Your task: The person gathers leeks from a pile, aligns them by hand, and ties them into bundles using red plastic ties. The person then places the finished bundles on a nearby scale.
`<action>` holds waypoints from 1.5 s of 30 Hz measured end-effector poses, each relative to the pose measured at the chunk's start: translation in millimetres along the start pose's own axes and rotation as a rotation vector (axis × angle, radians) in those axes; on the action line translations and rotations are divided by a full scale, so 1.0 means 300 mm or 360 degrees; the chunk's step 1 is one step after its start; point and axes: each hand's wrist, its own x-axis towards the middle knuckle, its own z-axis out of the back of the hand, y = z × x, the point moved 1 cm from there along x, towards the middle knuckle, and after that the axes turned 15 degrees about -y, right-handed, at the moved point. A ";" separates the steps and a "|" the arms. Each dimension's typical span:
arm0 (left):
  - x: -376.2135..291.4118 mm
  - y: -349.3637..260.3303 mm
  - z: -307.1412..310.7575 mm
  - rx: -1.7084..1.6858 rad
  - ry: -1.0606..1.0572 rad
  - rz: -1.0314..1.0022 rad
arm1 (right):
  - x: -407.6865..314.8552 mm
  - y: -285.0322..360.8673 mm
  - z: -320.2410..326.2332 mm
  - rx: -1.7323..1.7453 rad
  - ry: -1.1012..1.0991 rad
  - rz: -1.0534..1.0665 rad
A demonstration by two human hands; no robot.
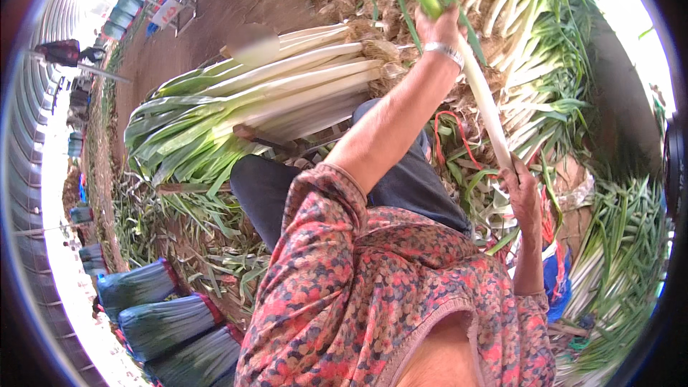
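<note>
A long Welsh onion (486, 97) with a white shaft stretches between my two hands. My left hand (442, 29), wearing a metal wristband, grips it where the green leaves begin, and the leaves spread beyond my fist. Lower down at the right, my right hand (520, 188) holds the other end of the white shaft; that tip is hidden by my fingers. In front of my knees lies a thick stack of Welsh onions (301, 78), their rooted ends to the right and green leaves to the left. A low wooden-ended support (247, 133) shows beside the stack.
Loose Welsh onions (516, 59) with roots and soil pile up at the far right, and another heap (613, 247) lies by my right side. Wrapped bundles (166, 322) stand at lower left. Red twine (457, 123) and leaf scraps (215, 263) litter the ground.
</note>
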 end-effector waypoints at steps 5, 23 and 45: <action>0.082 -0.468 0.046 -0.0437 0.0852 -0.0646 | 0.210 0.325 -0.151 0.0208 -0.0201 0.0563; 0.305 -0.828 1.176 0.3077 -0.0242 -0.2980 | 0.490 0.532 -1.156 -0.0042 0.0060 0.1727; 0.387 -0.804 1.204 0.3127 -0.0248 -0.2312 | 0.742 0.301 -1.146 -0.0075 -0.0058 0.0626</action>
